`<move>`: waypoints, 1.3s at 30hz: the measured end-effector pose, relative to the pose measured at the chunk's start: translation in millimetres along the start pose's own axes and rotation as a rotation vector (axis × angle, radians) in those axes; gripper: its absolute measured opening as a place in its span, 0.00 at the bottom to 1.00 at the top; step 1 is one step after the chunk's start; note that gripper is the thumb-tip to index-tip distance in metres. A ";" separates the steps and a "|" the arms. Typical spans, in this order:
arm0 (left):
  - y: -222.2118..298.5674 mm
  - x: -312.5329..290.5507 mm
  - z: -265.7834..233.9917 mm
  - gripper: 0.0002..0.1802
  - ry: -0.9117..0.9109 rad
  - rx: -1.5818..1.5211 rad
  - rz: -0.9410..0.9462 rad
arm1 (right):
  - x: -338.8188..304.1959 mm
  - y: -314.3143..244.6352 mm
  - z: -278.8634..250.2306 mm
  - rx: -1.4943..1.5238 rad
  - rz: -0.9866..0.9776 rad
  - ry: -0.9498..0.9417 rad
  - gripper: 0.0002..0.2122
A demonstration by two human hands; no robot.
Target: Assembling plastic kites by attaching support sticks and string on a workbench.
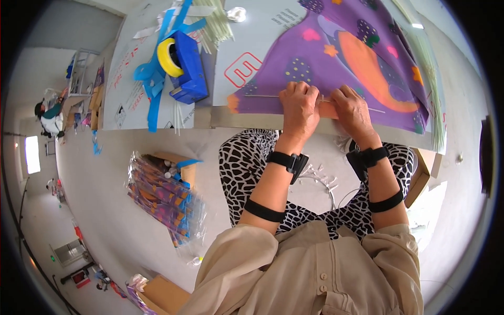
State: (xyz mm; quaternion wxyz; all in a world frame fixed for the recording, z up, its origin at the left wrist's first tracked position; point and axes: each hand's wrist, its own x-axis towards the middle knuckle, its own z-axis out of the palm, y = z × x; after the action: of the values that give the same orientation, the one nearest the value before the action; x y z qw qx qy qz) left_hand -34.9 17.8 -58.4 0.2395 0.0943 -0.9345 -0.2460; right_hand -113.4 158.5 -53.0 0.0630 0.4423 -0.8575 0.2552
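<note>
Fingers of left hand point(300, 108) and right hand point(353, 109) were curled in, pinching thin pale rod point(262, 96) along near edge of purple printed fabric point(331, 72), which lay spread over table's point(227, 119) right side, blue tape dispenser point(190, 71) sitting to the left.

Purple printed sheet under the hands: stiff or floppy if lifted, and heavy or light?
The purple printed sheet is probably floppy: it looks thin and drapes flat over the table. Likely light for its spread, given that thinness. Its near edge may bend less where the thin pale rod lies along it, by the left hand and right hand.
</note>
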 end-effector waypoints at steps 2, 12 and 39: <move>4.0 0.8 -20.1 0.09 0.148 -0.103 0.002 | 1.4 -2.2 -3.8 0.011 -0.029 0.007 0.07; -143.1 -74.6 -168.0 0.02 0.514 -0.386 -0.598 | -15.9 -49.3 -18.4 0.250 0.059 0.040 0.03; -207.5 -84.9 -188.8 0.11 0.207 0.079 -0.746 | -29.3 -164.0 3.6 0.507 0.047 -0.326 0.02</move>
State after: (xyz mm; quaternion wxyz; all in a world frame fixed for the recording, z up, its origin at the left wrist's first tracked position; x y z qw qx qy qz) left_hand 144.2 -214.2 -52.9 0.2227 0.4611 -0.8158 -0.2690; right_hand 34.3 99.6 -3.2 -0.1936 0.4592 -0.7753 0.3882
